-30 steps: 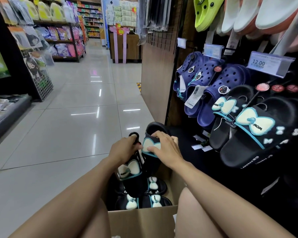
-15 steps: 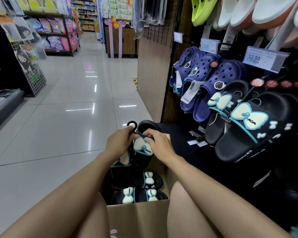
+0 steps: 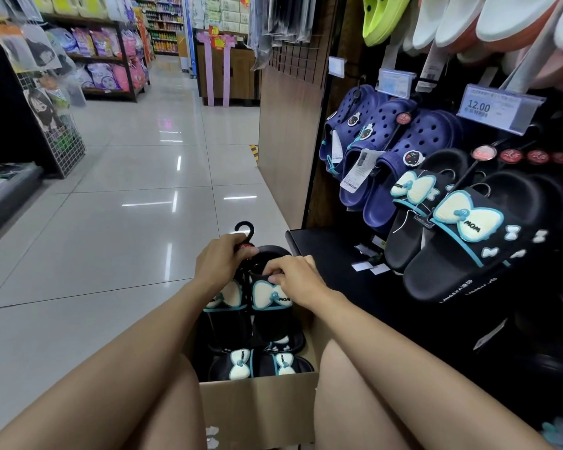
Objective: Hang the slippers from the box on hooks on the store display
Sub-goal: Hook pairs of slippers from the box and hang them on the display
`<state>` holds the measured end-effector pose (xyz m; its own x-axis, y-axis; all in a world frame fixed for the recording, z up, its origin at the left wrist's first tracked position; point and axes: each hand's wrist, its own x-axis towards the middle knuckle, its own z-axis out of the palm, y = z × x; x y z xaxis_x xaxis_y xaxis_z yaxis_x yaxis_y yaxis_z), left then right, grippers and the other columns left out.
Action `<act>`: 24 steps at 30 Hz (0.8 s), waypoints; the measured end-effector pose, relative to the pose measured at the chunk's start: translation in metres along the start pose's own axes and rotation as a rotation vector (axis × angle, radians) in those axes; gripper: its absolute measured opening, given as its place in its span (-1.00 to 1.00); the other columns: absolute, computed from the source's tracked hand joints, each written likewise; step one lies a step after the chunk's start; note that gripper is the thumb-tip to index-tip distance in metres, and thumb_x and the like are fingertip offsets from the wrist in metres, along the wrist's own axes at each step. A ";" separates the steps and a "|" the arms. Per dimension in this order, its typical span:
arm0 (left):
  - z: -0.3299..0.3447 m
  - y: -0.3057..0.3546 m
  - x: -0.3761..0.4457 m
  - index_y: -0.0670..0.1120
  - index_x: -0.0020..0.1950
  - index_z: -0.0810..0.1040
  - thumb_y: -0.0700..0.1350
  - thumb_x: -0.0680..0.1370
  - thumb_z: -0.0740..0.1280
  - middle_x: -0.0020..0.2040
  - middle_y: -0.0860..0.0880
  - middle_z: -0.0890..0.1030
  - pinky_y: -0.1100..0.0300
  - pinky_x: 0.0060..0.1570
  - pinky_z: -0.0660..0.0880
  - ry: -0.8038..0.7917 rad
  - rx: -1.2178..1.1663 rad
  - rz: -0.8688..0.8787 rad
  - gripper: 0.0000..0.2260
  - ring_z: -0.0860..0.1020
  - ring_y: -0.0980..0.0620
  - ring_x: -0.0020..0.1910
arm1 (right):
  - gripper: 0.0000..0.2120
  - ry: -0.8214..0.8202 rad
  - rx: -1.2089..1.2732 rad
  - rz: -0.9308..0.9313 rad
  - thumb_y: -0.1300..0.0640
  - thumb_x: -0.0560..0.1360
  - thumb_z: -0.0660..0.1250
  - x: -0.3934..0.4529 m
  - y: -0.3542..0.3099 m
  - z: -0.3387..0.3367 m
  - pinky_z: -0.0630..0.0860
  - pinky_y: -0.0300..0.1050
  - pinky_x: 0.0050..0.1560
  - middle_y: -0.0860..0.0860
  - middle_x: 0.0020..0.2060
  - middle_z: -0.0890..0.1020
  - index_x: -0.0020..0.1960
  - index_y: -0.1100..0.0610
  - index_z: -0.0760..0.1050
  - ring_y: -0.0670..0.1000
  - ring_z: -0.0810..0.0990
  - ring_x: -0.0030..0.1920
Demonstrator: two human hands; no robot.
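Note:
A pair of black slippers with pale bows point(image 3: 267, 300) hangs over the open cardboard box point(image 3: 260, 407) between my knees. My left hand point(image 3: 220, 263) grips the black plastic hanger hook point(image 3: 245, 229) that joins the pair. My right hand point(image 3: 294, 276) pinches the top edge of the right slipper. More black bow slippers point(image 3: 260, 365) lie in the box. On the display to the right, matching black bow slippers point(image 3: 462, 228) hang on hooks.
Navy clogs point(image 3: 387, 147) hang beside the black slippers, with a 12.00 price tag point(image 3: 498, 108) above. Green and white footwear point(image 3: 436, 17) hangs higher up. A black base shelf point(image 3: 332, 254) sits under the display. Tiled aisle floor point(image 3: 127, 206) lies to the left, lined by shelves.
Both hands have lifted the slipper pair a little higher out of the box, and the hanger hook now stands clear above my left hand.

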<state>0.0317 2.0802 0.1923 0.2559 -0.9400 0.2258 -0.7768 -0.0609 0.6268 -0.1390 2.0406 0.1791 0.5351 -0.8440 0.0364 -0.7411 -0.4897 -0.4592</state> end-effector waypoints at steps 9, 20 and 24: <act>-0.001 0.001 0.000 -0.02 -0.34 0.32 0.12 0.54 0.38 -0.42 0.03 0.46 0.13 -0.38 0.23 -0.018 0.013 -0.005 -0.62 0.43 -0.01 -0.35 | -0.87 -0.029 0.020 0.012 0.09 0.55 0.36 -0.002 -0.002 -0.002 0.37 -0.02 0.23 -0.08 -0.08 0.69 0.06 -0.05 0.63 0.03 0.59 0.05; 0.001 0.017 -0.002 -0.11 -0.10 0.46 -0.05 0.65 0.22 -0.27 -0.06 0.57 -0.06 -0.13 0.45 -0.029 -0.042 0.167 -0.81 0.50 -0.11 -0.23 | -0.92 0.240 0.390 0.067 0.14 0.48 0.45 0.001 -0.013 -0.003 0.58 -0.09 0.00 -0.13 -0.21 0.66 -0.04 0.02 0.61 -0.14 0.60 -0.21; 0.005 0.028 -0.006 -0.04 0.10 0.46 0.00 0.67 0.13 -0.13 -0.02 0.58 0.05 -0.19 0.39 -0.012 0.125 0.234 -0.82 0.50 -0.07 -0.14 | -0.87 0.291 0.432 0.112 0.22 0.47 0.46 0.002 -0.015 -0.005 0.55 -0.14 -0.08 -0.16 -0.33 0.61 -0.15 0.03 0.55 -0.16 0.58 -0.25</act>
<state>0.0056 2.0829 0.2046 0.0547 -0.9370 0.3449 -0.8793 0.1185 0.4613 -0.1291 2.0457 0.1908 0.2825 -0.9417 0.1830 -0.5198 -0.3106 -0.7958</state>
